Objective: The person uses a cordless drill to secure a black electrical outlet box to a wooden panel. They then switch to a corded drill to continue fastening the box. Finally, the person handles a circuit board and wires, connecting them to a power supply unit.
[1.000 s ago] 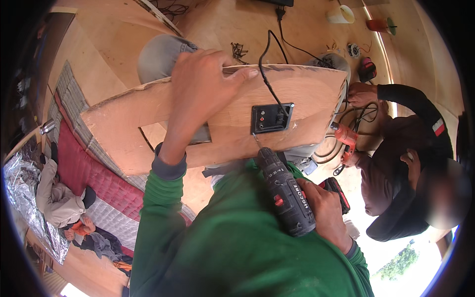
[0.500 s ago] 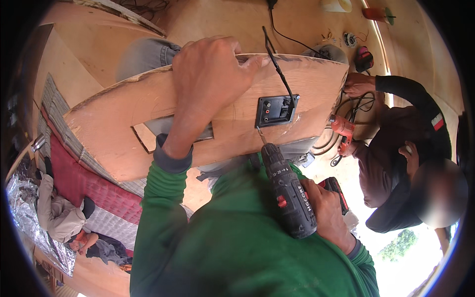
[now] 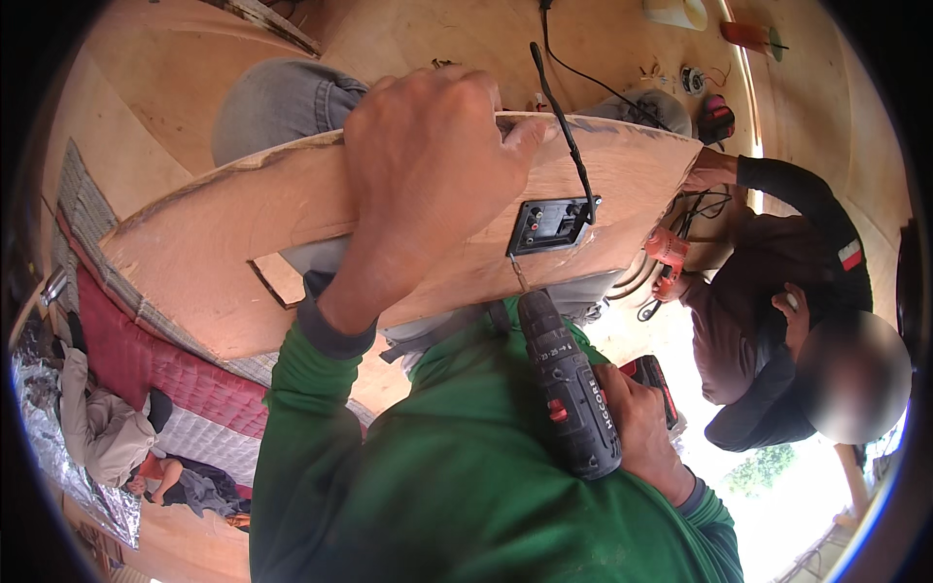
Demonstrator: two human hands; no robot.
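A long plywood panel (image 3: 214, 257) with tapered ends leans across my lap. My left hand (image 3: 437, 155) is closed over its upper edge, thumb along the top. Right of that hand, a black socket plate (image 3: 554, 225) with small round jacks sits in the panel, and a black cable (image 3: 564, 126) rises from it. My right hand (image 3: 637, 428) grips the handle of a black cordless drill (image 3: 569, 389). The drill's bit points at the plate's lower left corner; whether it touches a screw there is too small to tell. Left of the plate is a rectangular cutout (image 3: 277, 280).
At right sits another person (image 3: 768, 282), one hand by the panel's right end. An orange corded drill (image 3: 667, 255) lies near them with coiled cable. A battery pack (image 3: 715, 119) and an orange cup (image 3: 750, 37) are at upper right; a red quilted mat (image 3: 194, 389) is at left.
The panel has tipped, its upper edge lower and its face more foreshortened. My left hand and the plate have shifted slightly right. The drill has stayed at the plate's lower left corner.
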